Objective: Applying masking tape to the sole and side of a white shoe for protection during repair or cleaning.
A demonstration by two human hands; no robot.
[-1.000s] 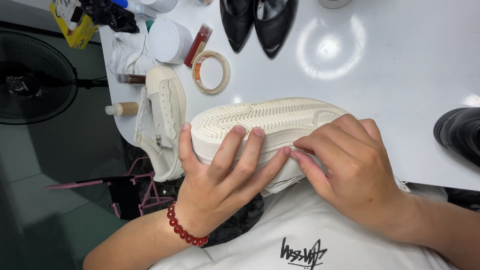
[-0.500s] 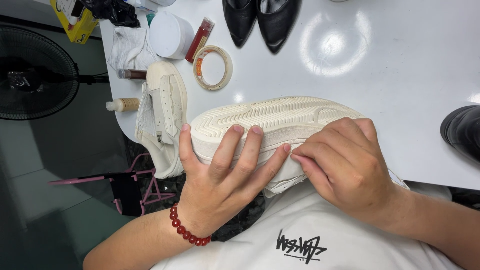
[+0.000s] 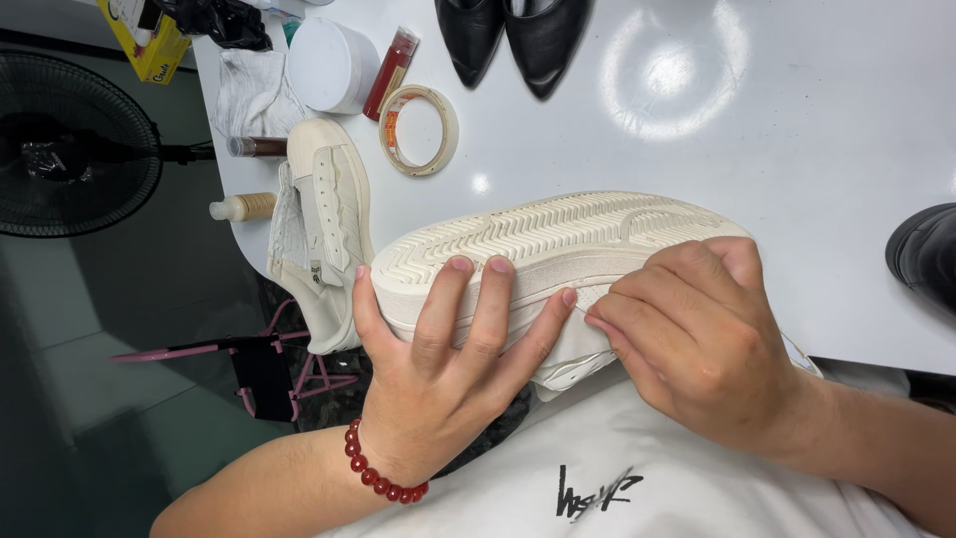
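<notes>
I hold a cream sneaker (image 3: 558,239) on its side against my chest, its ridged sole facing up. My left hand (image 3: 438,369), with a red bead bracelet at the wrist, wraps around the toe end, fingers spread over the sole's side wall. My right hand (image 3: 697,339) rests on the heel half, fingertips pinched at the seam between sole and upper; what they pinch is too small to tell. A second cream sneaker (image 3: 324,224) lies at the table's left edge, upper side up.
On the white table (image 3: 797,149) lie a roll of tape (image 3: 420,130), a white round tub (image 3: 329,65), a red tube (image 3: 390,60), a white cloth (image 3: 249,95), two black pointed shoes (image 3: 508,35) and another black shoe (image 3: 926,254). A fan (image 3: 70,144) stands left.
Both hands keep their hold on the sneaker. My right fingertips have shifted slightly along the seam. The view has drifted a little.
</notes>
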